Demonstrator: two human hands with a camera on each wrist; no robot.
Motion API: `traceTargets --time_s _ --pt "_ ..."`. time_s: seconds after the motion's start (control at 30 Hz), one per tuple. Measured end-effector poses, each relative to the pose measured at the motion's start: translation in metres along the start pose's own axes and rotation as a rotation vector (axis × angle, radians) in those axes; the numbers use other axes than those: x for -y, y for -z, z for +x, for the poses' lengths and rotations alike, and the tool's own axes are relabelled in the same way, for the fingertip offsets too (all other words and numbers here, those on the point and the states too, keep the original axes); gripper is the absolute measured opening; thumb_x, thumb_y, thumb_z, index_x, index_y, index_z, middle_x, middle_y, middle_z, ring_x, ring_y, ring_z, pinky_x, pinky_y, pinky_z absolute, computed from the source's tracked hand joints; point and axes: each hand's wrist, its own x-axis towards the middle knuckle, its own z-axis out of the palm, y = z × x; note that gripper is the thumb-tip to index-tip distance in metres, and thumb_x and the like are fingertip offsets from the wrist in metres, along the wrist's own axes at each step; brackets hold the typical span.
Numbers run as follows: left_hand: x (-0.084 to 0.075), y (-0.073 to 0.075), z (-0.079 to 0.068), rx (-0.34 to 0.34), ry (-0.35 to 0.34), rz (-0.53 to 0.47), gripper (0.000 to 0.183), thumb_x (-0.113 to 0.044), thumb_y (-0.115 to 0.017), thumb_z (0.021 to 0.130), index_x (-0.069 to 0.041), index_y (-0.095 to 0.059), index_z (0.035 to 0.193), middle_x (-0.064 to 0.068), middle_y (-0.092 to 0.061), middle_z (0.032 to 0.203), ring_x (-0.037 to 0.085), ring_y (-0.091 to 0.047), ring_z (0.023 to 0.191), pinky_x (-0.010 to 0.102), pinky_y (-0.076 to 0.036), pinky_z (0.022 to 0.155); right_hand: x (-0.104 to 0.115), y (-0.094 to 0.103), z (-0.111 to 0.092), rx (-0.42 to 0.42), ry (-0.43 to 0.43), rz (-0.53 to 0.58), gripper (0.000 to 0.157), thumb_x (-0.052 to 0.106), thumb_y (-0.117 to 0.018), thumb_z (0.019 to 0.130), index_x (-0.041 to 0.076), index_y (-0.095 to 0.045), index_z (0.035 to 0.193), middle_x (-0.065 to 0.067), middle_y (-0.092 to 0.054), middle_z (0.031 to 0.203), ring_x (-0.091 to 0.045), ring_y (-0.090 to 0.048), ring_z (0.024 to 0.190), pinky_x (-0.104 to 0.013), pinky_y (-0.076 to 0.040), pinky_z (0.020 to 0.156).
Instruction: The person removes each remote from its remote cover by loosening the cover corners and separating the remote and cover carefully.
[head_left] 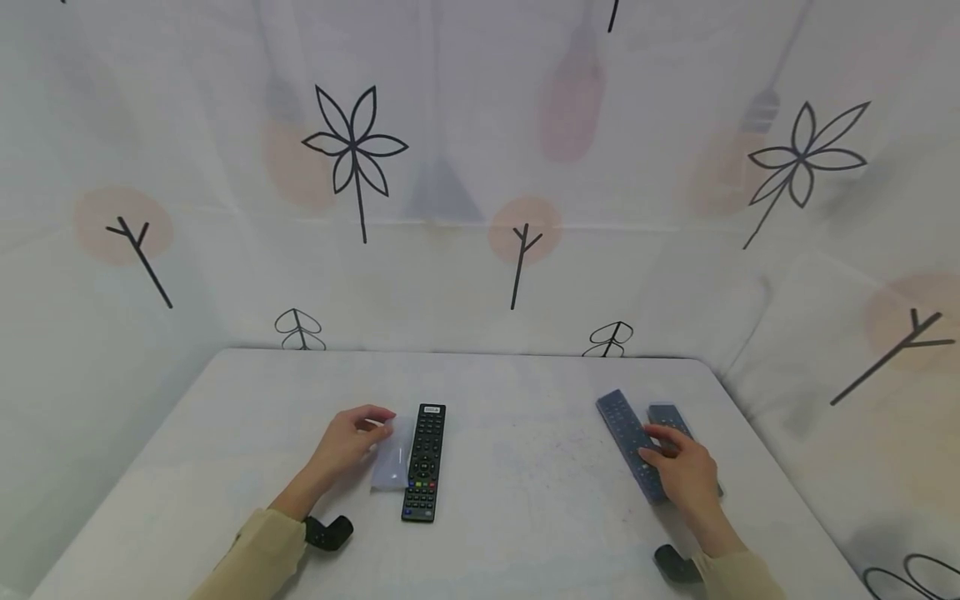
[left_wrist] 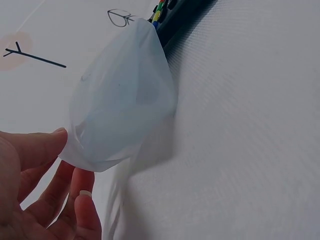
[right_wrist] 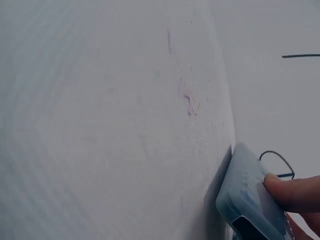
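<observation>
On the left of the table, my left hand pinches the end of a translucent plastic sleeve between thumb and fingers. The sleeve looks limp and slightly puffed in the left wrist view. Close along its right side lies a black remote control with coloured buttons. Over on the right, my right hand grips a bluish-looking remote control, its thumb on the top face. A second, similar remote control lies just right of it, partly hidden by the hand.
The white table ends at a patterned cloth backdrop behind and at both sides. Black wrist devices sit at both sleeve cuffs. Faint marks show on the tabletop between the hands.
</observation>
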Motion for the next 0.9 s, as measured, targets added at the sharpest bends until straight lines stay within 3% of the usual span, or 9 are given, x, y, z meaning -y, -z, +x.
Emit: traceTargets --time_s 0.3,0.9 --pt "0.0 0.002 -0.001 -0.005 0.002 -0.015 0.022 -0.012 -0.07 0.092 -0.01 -0.071 0.114 0.005 -0.068 0.113 0.02 -0.062 0.095 0.031 -0.052 0.071 0.002 -0.004 0.0 0.08 -0.033 0.1 0.045 0.003 -0.069 0.091 -0.001 -0.058 0.134 -0.025 -0.054 0.138 -0.042 -0.054 0.122 -0.054 -0.042 0.098" --pt "-0.006 0.008 -0.003 -0.024 -0.039 -0.081 0.023 -0.01 -0.07 0.092 -0.008 -0.071 0.114 0.006 -0.07 0.112 0.024 -0.063 0.099 0.034 -0.052 0.069 0.028 -0.006 -0.018 0.263 -0.065 0.226 0.048 0.016 -0.07 0.093 0.002 -0.057 0.137 -0.023 -0.053 0.14 -0.036 -0.053 0.124 -0.045 -0.043 0.099"
